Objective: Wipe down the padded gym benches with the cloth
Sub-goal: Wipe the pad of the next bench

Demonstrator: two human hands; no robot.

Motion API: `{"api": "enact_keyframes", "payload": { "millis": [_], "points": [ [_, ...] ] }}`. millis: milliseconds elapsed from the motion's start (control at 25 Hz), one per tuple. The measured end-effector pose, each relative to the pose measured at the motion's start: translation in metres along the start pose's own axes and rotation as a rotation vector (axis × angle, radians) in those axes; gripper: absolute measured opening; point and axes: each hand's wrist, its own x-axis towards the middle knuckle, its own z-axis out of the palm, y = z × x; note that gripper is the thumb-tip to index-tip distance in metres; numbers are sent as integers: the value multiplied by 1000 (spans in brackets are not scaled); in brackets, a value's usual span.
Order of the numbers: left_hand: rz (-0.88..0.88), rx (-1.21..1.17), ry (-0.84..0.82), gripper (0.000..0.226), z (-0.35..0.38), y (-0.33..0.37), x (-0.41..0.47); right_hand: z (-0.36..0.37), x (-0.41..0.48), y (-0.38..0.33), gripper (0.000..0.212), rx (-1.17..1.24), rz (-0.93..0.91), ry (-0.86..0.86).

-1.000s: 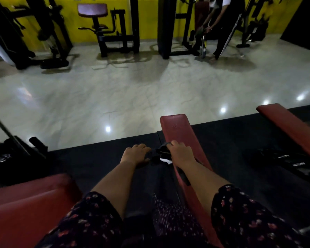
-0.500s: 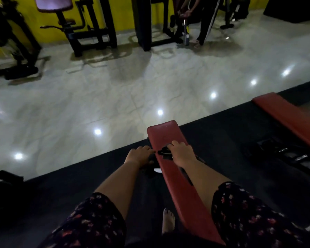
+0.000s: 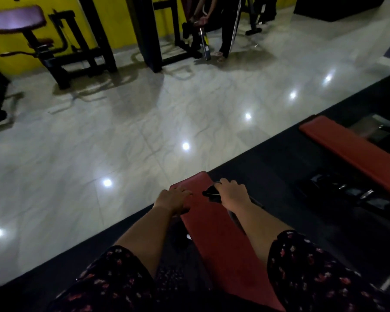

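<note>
Your right hand (image 3: 233, 194) grips the cloth (image 3: 211, 193) at the far end of the bench (image 3: 221, 244), which runs back toward you; left hand (image 3: 172, 198) rests flat alongside.

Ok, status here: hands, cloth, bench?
Right hand grips dark cloth at far end of red bench. Left hand rests on its edge. Nothing in the way.

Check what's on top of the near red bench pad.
On the bench pad: the left hand resting at its left edge, and the right hand gripping a dark cloth against the pad. That hand covers part of the cloth; the pad beneath both is hidden.
</note>
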Motion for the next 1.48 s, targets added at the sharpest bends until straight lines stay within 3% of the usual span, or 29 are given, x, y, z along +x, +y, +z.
{"api": "enact_keyframes", "payload": {
  "millis": [240, 400, 680, 840, 1080, 1320, 1480],
  "points": [
    [67, 6, -21, 66, 14, -36, 51, 8, 47, -8, 43, 5, 82, -45],
    [103, 53, -97, 71, 32, -85, 89, 21, 89, -23, 39, 3, 168, -166],
    [179, -21, -138, 75, 64, -181, 150, 59, 150, -94, 46, 101, 264, -265],
    [160, -124, -190, 88, 96, -176, 167, 93, 162, -112, 57, 131, 338, -288],
    [65, -174, -255, 103, 138, -168, 204, 144, 197, -101, 56, 223, 439, -236],
    [27, -274, -285, 112, 175, -161, 247, 196, 243, -85, 60, 266, 361, -157],
    [35, -338, -278, 115, 200, -158, 267, 231, 240, -75, 69, 144, 224, -141]
  ]
}}
